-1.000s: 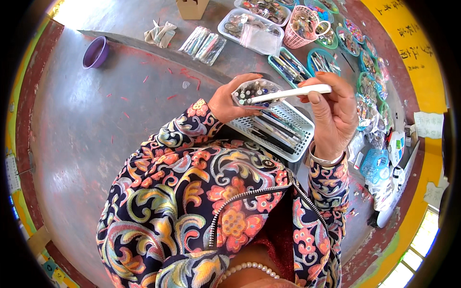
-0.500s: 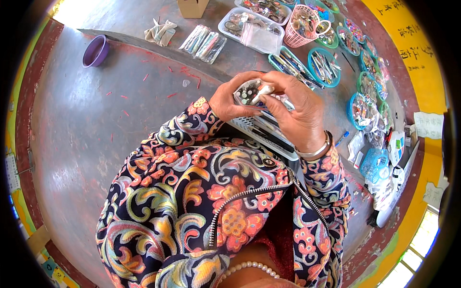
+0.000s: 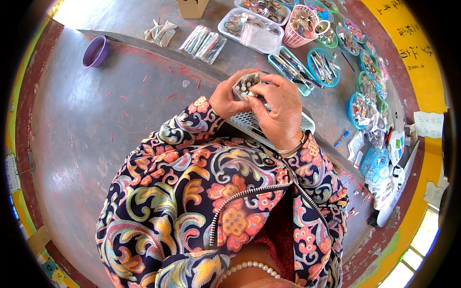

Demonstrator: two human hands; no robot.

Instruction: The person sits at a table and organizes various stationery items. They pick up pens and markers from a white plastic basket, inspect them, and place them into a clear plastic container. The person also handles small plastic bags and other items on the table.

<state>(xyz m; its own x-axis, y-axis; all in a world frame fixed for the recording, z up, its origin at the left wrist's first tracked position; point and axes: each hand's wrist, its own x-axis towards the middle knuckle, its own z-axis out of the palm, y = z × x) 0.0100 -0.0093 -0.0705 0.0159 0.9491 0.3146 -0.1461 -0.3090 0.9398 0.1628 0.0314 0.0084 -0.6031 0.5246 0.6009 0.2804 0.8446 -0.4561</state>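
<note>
Change, last second: the long white plastic pen, a second ago held out in the raised right hand [image 3: 282, 111] with one end at the pouch mouth, stands end-on half a second ago and cannot be made out now. Right hand has come inward to the centre of the frame, its fingers at the mouth of the clear plastic pouch [image 3: 238, 91]. Reading: the pen is probably down among the others, the pouch one fuller.

Hands: left hand [image 3: 224, 100] is wrapped around the pouch, mouth up, dark and pale pen ends [image 3: 245, 85] showing inside. Right thumb and forefinger are close together over the mouth; cannot tell whether they pinch anything.

Surroundings: white perforated plastic basket [image 3: 308, 126] lies below the hands, largely covered by the right one. Just above and right, a teal rectangular basket [image 3: 305, 90] and a teal round basket [image 3: 332, 85], both holding pens. Clear packets of pens [image 3: 202, 44], upper middle.

Writing: dark handwritten characters [image 3: 426, 50] on the yellow wall [image 3: 425, 89], upper right; not transcribed. Pale paper sheet [image 3: 429, 125] at right edge, marks faint. White-and-green package [image 3: 396, 145], right; print too small. No label legible on the pouch.
</note>
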